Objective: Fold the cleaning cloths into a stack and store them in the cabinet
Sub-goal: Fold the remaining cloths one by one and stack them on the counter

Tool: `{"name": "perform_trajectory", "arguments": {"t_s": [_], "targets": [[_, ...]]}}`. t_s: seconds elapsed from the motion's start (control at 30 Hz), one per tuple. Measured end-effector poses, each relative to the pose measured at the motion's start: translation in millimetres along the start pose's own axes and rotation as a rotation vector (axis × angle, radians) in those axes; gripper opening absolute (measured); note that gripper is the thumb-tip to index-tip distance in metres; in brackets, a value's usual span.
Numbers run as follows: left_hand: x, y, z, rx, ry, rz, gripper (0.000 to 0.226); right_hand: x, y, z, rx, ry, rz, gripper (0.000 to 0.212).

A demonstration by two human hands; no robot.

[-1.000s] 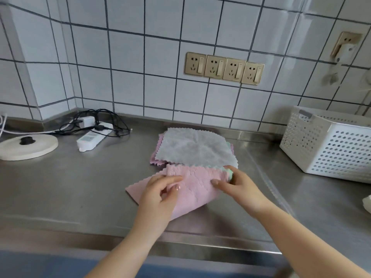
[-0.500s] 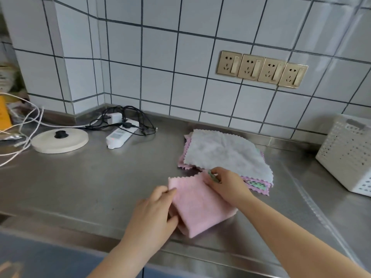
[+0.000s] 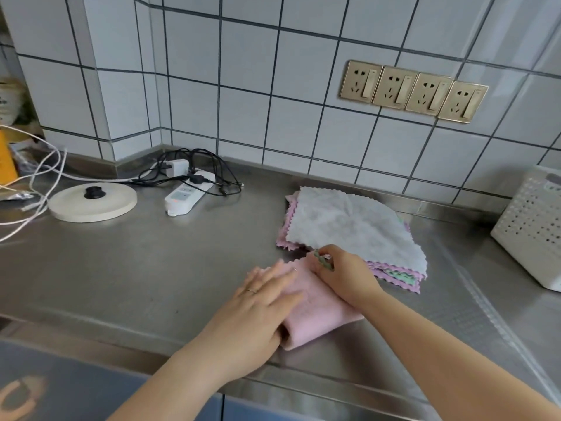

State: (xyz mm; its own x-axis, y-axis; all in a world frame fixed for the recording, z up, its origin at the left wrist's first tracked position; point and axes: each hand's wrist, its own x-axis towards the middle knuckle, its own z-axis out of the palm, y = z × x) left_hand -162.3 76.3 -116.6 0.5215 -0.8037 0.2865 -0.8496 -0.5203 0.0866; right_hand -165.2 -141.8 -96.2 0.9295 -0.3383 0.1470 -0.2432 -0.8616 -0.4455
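Steel kitchen counter (image 3: 127, 268) against a white tiled wall, four gold sockets (image 3: 413, 91) at upper right. Just below the middle of the frame the pink cloth (image 3: 315, 314) lies folded on the counter. The left hand (image 3: 258, 308) presses flat on it, fingers straight. The right hand (image 3: 346, 275) pinches the cloth's far corner with curled fingers.

Progress looks early to me: one cloth is mid-fold, while the pile of unfolded cloths (image 3: 352, 232), grey on top with pink and green edges peeking out, sits just behind, touching the right hand. No folded stack is visible yet and no cabinet is open.

Around: a white perforated basket (image 3: 531, 235) at the right edge, and a power strip (image 3: 188, 194) with tangled cables plus a round cream lid (image 3: 91, 205) at left. Nothing seems in the way.
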Motion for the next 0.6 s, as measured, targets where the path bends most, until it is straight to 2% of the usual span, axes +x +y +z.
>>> {"name": "perform_trajectory", "arguments": {"t_s": [0.07, 0.2, 0.4, 0.47, 0.6], "targets": [[2.8, -0.2, 3.3, -0.037, -0.081, 0.095, 0.058, -1.5, 1.2, -2.4, 0.063, -0.035, 0.05, 0.039], [3.5, 0.4, 8.4, -0.219, -0.131, 0.079, 0.066, -14.0, 12.5, -13.2, 0.132, -0.055, 0.108, 0.041], [4.1, 5.7, 3.7, -0.171, -0.214, 0.101, 0.075, -40.0, 32.1, -21.0, 0.48, -0.1, 0.006, 0.046], [4.5, 7.4, 3.4, -0.131, -0.236, 0.1, 0.074, -41.5, 34.2, -19.3, 0.438, -0.105, -0.035, 0.048], [2.8, 15.3, -3.9, -0.081, -0.309, 0.098, 0.068, -41.8, 35.6, -17.2, 0.115, -0.064, -0.031, 0.045]]}}
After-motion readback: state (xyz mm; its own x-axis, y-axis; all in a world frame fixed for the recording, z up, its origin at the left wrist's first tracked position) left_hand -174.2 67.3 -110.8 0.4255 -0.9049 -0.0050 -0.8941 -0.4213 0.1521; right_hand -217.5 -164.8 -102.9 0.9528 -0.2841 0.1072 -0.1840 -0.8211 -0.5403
